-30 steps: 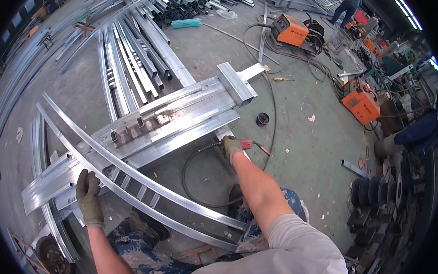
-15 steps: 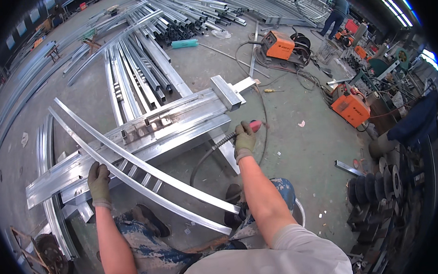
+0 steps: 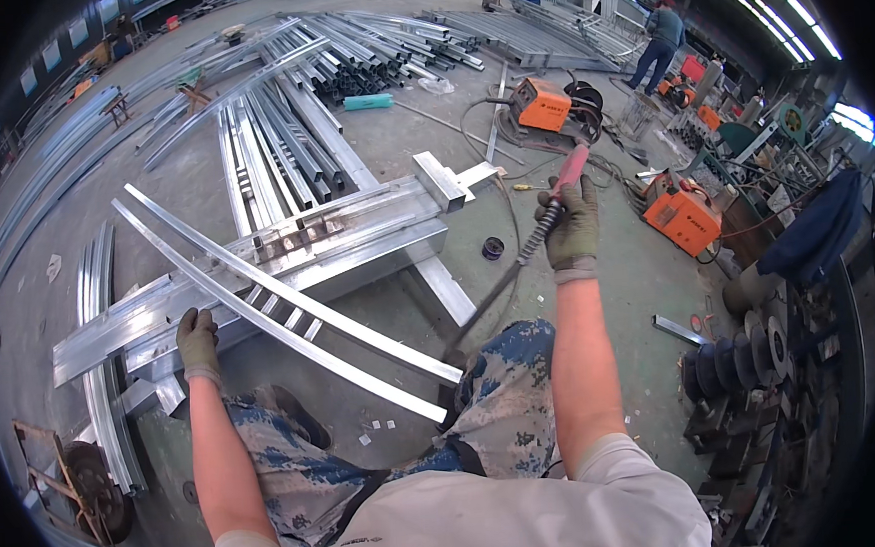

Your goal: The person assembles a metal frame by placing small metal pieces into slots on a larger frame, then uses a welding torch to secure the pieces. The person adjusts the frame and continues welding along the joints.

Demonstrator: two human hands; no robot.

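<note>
My right hand (image 3: 572, 230), gloved in olive, is closed around a welding torch (image 3: 573, 168) with a red handle. A black spring sleeve and dark cable (image 3: 537, 235) run from it down toward my knees. At the near edge of the broad steel beams (image 3: 350, 229), my gloved left hand (image 3: 198, 343) lies with loosely bent, spread fingers; its fingertips seem to touch metal. Two curved steel rails (image 3: 289, 301), joined by short crosspieces (image 3: 290, 320), lie slanting over the beams, just right of that hand. Their near ends reach between my legs.
Piled steel tubes (image 3: 364, 57) fill the far floor. Orange welding machines (image 3: 545, 104) stand at the right, with cables around them. A small dark round container (image 3: 493, 248) sits right of the beams. Spools (image 3: 738, 360) line the right edge. A wheeled cart (image 3: 90, 485) stands lower left. Another person (image 3: 659, 47) stands far off.
My right hand has lifted and swung to the right with the torch, now pointing up and away. The dark round container has come into sight. My left hand stays nearly where it was.
</note>
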